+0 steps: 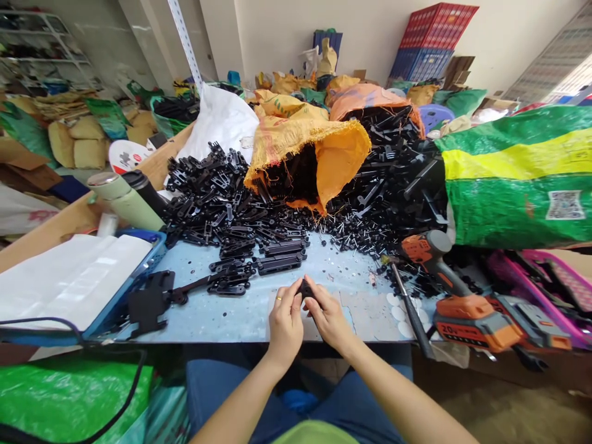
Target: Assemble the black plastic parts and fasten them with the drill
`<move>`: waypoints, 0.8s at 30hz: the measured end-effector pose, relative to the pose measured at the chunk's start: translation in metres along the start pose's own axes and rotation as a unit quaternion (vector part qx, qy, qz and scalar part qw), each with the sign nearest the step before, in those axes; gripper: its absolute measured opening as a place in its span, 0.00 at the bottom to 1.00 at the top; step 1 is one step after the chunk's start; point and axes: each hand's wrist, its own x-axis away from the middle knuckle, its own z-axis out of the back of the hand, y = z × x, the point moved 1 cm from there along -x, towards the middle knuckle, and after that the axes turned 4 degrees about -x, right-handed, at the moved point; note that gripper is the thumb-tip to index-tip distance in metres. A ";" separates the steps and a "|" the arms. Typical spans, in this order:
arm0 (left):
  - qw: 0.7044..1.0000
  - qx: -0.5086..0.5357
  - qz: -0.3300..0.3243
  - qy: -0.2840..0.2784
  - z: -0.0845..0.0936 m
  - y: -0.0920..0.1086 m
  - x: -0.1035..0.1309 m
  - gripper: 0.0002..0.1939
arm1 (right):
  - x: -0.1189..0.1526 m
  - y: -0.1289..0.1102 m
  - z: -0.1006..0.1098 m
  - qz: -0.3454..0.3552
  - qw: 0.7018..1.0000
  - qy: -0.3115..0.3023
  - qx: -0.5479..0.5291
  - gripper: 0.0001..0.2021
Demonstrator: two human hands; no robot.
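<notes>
Over the front edge of the light blue table (194, 320), both hands meet around a small black plastic part (305, 288). My left hand (285, 317) pinches it from the left, with a ring on one finger. From the right, my right hand (327, 314) grips the same part with thumb and fingers. Most of the part is hidden by the fingers, so its exact kind cannot be made out. Just beyond lie stacked black plastic arms (280, 262), and a heap of loose black parts (208, 191) rises behind them.
To the right lie an orange cordless drill (456, 296) and a hammer (411, 308). Small screws (354, 234) are scattered before an open orange sack (342, 160). A green sack (513, 203) stands right. On the left are a blue basket (160, 246), a bottle (124, 197) and a black bracket (150, 302).
</notes>
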 end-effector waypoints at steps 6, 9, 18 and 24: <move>0.974 -0.200 -0.006 -0.103 0.000 -0.013 0.008 0.25 | -0.077 0.055 0.070 -0.034 0.941 0.007 0.335 0.20; 0.909 -0.277 -0.170 -0.262 -0.001 -0.007 -0.005 0.26 | -0.141 0.082 0.130 -0.096 0.820 0.077 0.560 0.20; 0.836 -0.409 -0.215 -0.295 0.007 -0.008 -0.022 0.19 | -0.234 0.111 0.223 -0.102 0.773 0.060 0.623 0.17; 0.839 -0.422 -0.171 -0.298 0.009 -0.014 -0.019 0.18 | -0.221 0.084 0.226 -0.036 0.776 0.028 0.629 0.18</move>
